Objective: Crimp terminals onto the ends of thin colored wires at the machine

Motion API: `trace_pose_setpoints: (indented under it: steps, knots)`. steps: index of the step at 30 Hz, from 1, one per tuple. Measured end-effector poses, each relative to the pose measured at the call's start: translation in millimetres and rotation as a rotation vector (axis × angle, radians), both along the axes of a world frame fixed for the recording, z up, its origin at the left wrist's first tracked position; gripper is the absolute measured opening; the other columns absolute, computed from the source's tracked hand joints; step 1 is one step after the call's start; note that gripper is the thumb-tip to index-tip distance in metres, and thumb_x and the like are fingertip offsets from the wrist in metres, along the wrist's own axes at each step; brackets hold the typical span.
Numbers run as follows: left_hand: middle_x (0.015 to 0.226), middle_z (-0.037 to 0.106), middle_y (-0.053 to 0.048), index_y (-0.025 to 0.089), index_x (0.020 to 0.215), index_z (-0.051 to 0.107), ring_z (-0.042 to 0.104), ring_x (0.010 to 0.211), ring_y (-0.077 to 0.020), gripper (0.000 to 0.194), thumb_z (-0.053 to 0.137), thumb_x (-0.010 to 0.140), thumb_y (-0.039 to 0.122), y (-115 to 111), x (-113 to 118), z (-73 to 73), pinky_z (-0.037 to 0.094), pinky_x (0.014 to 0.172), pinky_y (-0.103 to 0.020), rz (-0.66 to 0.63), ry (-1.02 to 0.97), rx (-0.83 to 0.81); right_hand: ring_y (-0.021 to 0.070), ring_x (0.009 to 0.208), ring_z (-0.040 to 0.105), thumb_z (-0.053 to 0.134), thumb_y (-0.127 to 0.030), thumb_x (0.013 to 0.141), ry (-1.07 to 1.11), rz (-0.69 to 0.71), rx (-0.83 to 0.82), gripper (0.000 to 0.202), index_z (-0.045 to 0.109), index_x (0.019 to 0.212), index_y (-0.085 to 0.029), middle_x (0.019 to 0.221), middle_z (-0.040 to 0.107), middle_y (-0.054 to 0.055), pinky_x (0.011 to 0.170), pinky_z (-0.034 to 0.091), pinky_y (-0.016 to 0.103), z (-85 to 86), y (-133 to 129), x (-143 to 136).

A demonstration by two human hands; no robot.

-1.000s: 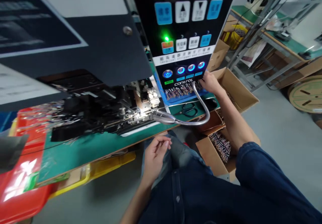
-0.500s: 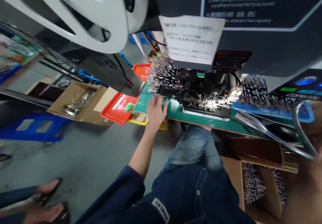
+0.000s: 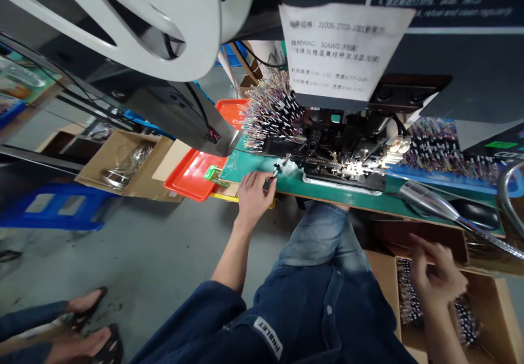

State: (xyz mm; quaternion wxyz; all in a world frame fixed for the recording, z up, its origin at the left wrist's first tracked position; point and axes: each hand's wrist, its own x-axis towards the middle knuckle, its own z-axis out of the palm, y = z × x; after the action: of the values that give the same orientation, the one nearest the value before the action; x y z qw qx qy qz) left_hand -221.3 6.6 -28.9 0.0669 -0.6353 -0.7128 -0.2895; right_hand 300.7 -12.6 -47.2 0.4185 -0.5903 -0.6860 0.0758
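Note:
My left hand (image 3: 254, 197) is at the front edge of the green work surface (image 3: 290, 188), thumb and fingers closed on a short bundle of wires (image 3: 278, 168) with a dark section and pale ends. Just right of it sits the black crimping machine (image 3: 344, 165), lit near its working point. Beyond the hand, a thick pile of similar wire bundles (image 3: 272, 110) rests beside the machine. My right hand (image 3: 438, 271) hovers over a cardboard box (image 3: 501, 309) of wire bundles, index finger stretched, the others loosely curled, with nothing visible in it.
A red tray (image 3: 192, 175) with a green item lies left of the work surface. On the right are a blue tray (image 3: 487, 181) of wire bundles and a flexible-neck lamp (image 3: 429, 199). A cardboard box (image 3: 123, 162) and blue stool (image 3: 53, 206) stand left; another person's feet (image 3: 96, 320) show lower left.
My left hand has gone from lying flat at the edge to gripping a wire bundle. My right hand has moved left and down from the right edge to above the box. The view has shifted slightly.

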Motion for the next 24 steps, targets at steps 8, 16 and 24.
trace_pose_setpoints:
  steps: [8,16,24]
  knots:
    - [0.099,0.083,-0.006,0.022,0.112,0.078,0.072,0.073,-0.0165,0.018,0.073,0.112,0.039,-61.9,74.4,-22.1,0.060,0.075,-0.031,0.039,-0.500,0.134,0.0257,0.076,0.076,0.066,-0.028,0.115,0.242,0.634,-0.260,0.026,0.091,0.125,-0.029,0.090,0.085,0.005,0.076,0.060,0.043,-5.6,-0.4,-134.4]
    - [0.092,0.079,-0.003,0.025,0.103,0.074,0.073,0.072,-0.0166,0.008,0.082,0.103,0.026,-91.6,122.3,-29.9,0.057,0.070,-0.029,-0.083,-0.629,0.113,0.0233,0.083,0.077,0.080,-0.056,0.111,0.564,0.723,-0.689,0.035,0.089,0.117,-0.023,0.104,0.089,0.008,0.071,0.056,0.034,2.8,9.7,-238.1]
    - [0.094,0.078,-0.006,0.024,0.108,0.079,0.074,0.086,-0.0221,0.013,0.078,0.108,0.038,-83.7,135.8,-25.4,0.060,0.079,-0.035,-0.299,-0.972,0.129,0.0213,0.089,0.073,0.070,-0.068,0.115,0.732,0.831,-0.855,0.051,0.081,0.099,-0.021,0.094,0.081,0.004,0.089,0.060,0.035,37.0,17.5,-208.6]
